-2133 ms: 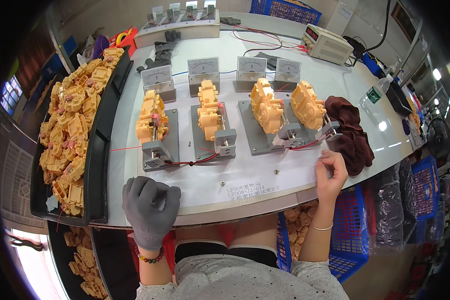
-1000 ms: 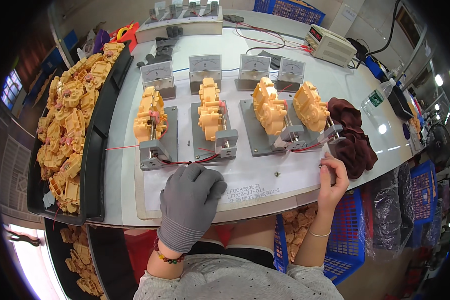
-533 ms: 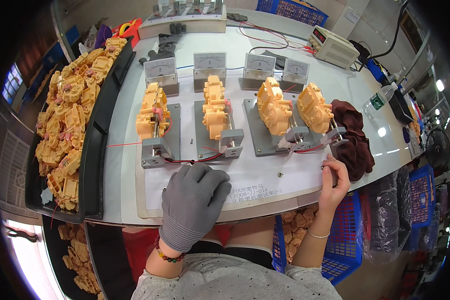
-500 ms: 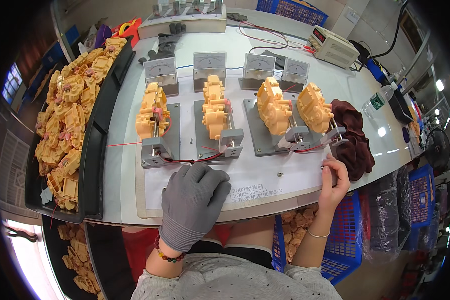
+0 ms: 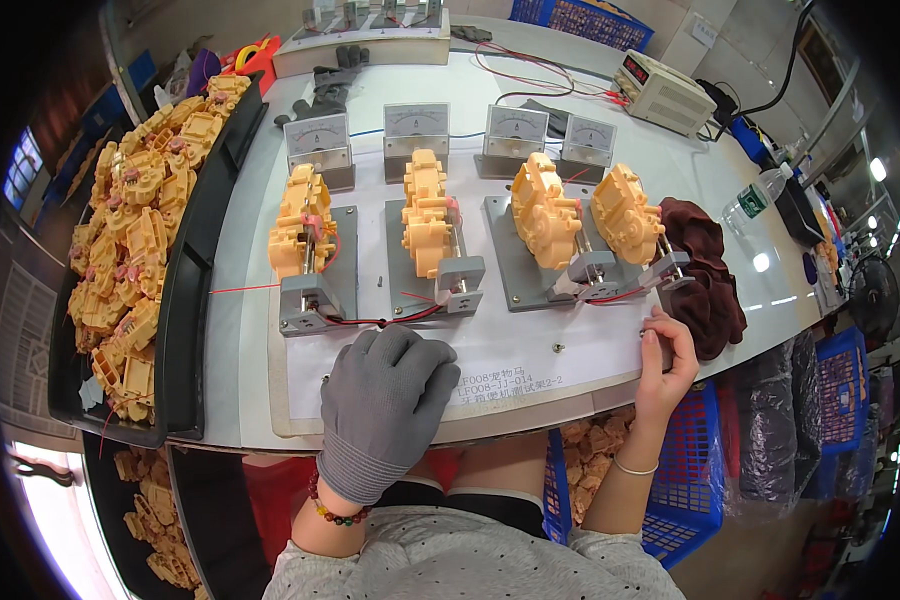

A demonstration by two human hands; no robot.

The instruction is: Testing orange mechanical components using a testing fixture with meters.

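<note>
My left hand [image 5: 385, 400], in a grey knit glove, rests with curled fingers on the white paper-covered board [image 5: 500, 412]. Its knuckles lie just below red and black wires [image 5: 410, 318]; the fingertips are hidden. My bare right hand [image 5: 667, 365] sits at the board's right front, thumb and index finger drawn together beside a small metal screw [image 5: 643, 333]. Whether they grip it is unclear. Beyond my hands, yellow plastic gearbox housings are mounted on grey fixtures: far left [image 5: 300, 225], left middle [image 5: 427, 215], right middle [image 5: 545, 215] and right [image 5: 625, 215]. Analog panel meters [image 5: 417, 132] stand behind them.
A black tray [image 5: 185, 300] heaped with yellow housings [image 5: 135, 240] borders the left side. A dark red cloth [image 5: 705, 285] lies right of the fixtures. Farther back are a power supply [image 5: 665, 92], a plastic bottle [image 5: 757, 200] and grey gloves [image 5: 332, 85]. Blue crates [image 5: 685, 480] stand below the table.
</note>
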